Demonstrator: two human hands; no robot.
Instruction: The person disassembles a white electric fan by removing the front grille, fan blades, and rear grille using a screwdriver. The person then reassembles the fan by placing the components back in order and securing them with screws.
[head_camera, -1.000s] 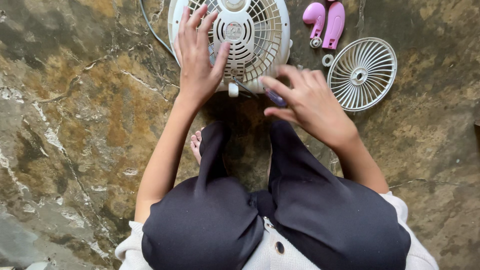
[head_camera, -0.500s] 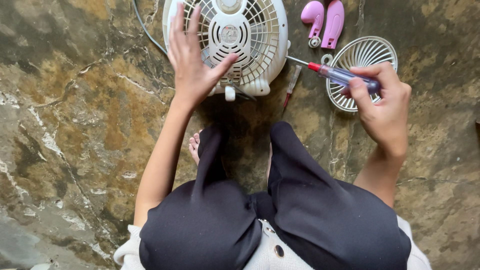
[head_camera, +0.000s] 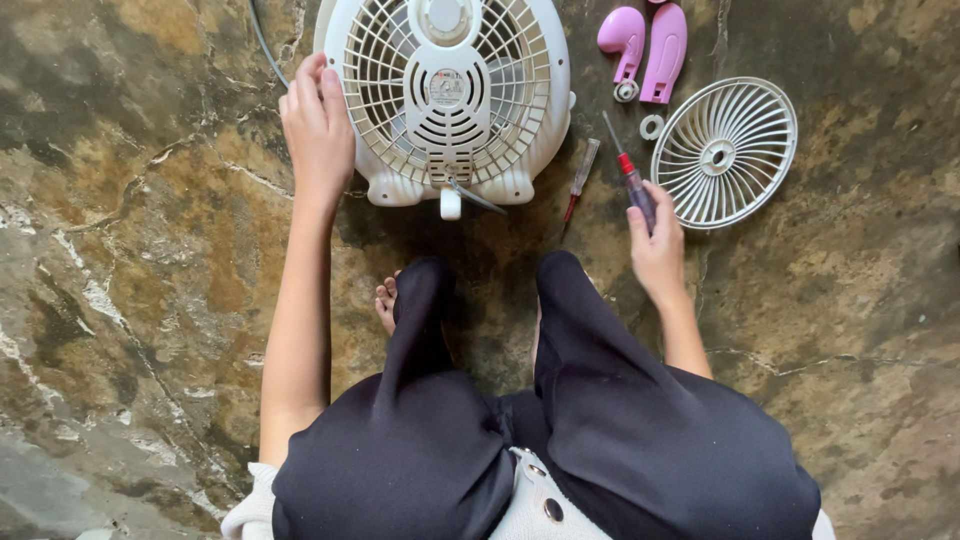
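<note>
Stone floor (head_camera: 150, 250), mottled brown and grey, carries everything; the person sits on it, dark trousers (head_camera: 560, 440) filling the lower frame. White fan body (head_camera: 445, 100) lies flat on the floor at top centre, rear grille up, grey cord (head_camera: 265, 45) leaving its upper left. Loose round white grille (head_camera: 724, 152) lies to the right, apart from the fan. Two pink plastic parts (head_camera: 648, 45) sit above it, with small ring-shaped pieces just below them. Left hand (head_camera: 318, 135), arm extended straight forward, rests on the fan's left rim, fingers together and curled over the edge. Right hand (head_camera: 657, 245), elbow bent, has its fingers clamped on a screwdriver (head_camera: 630, 180), red collar and shaft pointing up-left, tip off the fan. A second, slimmer screwdriver (head_camera: 580, 178) lies on the floor between fan and right hand. Judgement: fan braced and tool in hand, so screw work on the rear housing; tip must be brought to a screw head while the left hand steadies.
</note>
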